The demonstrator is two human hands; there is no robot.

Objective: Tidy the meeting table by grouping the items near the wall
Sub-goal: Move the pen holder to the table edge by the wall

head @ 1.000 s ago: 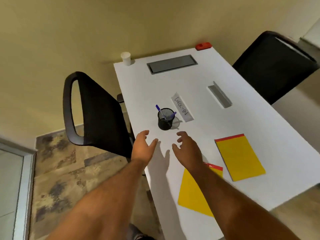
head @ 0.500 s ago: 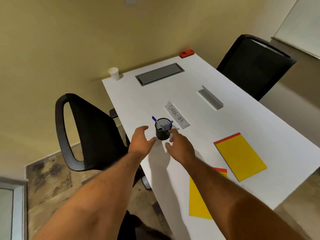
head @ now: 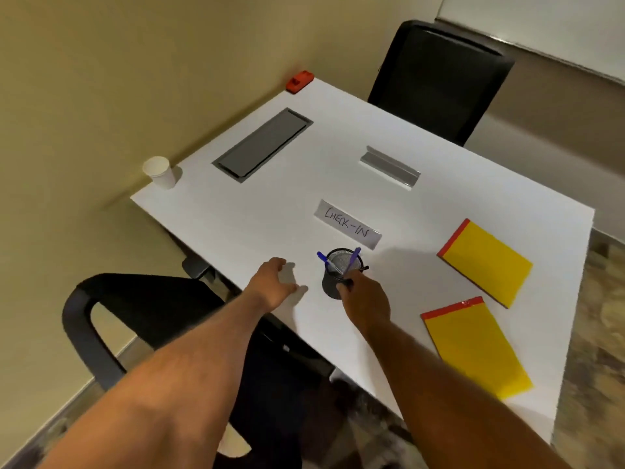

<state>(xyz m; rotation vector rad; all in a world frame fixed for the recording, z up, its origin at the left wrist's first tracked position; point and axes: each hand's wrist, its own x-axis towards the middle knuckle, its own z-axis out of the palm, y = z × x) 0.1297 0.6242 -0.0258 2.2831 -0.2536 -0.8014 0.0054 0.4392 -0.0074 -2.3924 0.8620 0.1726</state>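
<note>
A black mesh pen cup [head: 333, 282] with blue pens stands near the front of the white table [head: 236, 214]. My right hand [head: 363, 299] wraps its fingers around the cup's right side. My left hand [head: 274, 282] hovers open just left of the cup, not touching it. Behind the cup lies a "CHECK-IN" name plate [head: 347, 224]. A metal name-plate holder [head: 389, 166] sits further back. Two yellow pads lie at the right, one [head: 485, 262] further from me and one [head: 475, 346] closer. By the wall stand a white paper cup [head: 159, 171] and a red object [head: 299, 81].
A grey cable hatch [head: 263, 144] is set into the table near the wall. One black chair [head: 162, 319] stands at the table's left side under my arms, another [head: 436, 79] at the far side. The beige wall runs along the table's far-left edge.
My right hand has closed around the pen cup, and my left hand has drifted left away from it. The view has swung to the right.
</note>
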